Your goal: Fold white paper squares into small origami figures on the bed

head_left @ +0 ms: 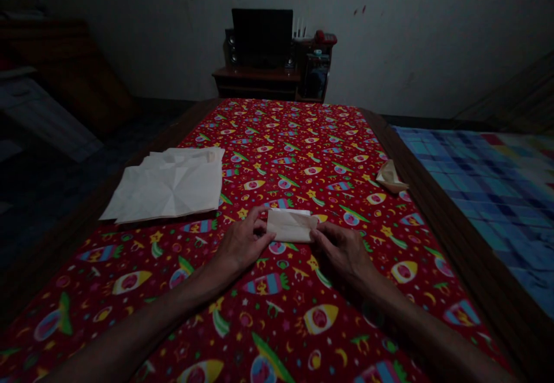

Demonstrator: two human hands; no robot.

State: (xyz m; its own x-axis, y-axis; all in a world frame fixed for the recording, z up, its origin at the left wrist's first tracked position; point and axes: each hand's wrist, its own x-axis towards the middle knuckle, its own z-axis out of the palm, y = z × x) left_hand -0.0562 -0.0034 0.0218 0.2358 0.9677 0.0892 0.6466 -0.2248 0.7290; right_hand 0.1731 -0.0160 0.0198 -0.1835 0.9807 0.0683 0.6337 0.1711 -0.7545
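A small folded piece of paper (289, 226), pale and rectangular, is held between my two hands just above or on the red patterned cloth. My left hand (244, 237) pinches its left end between thumb and fingers. At its right end, my right hand (344, 247) grips the lower corner with thumb and forefinger. To the left lies a stack of creased white paper sheets (173, 187), their edges not lined up. Over on the right sits a folded paper shape (390, 176) with raised sides, like a little boat or box.
The red cloth (320, 325) with rocket prints covers a dark wooden surface (485, 267). Beyond it stand a black monitor (262, 37) and speakers on a low desk (255, 77). Blue plaid fabric (467, 181) spreads at the right; a brown cabinet (64, 66) is at the left.
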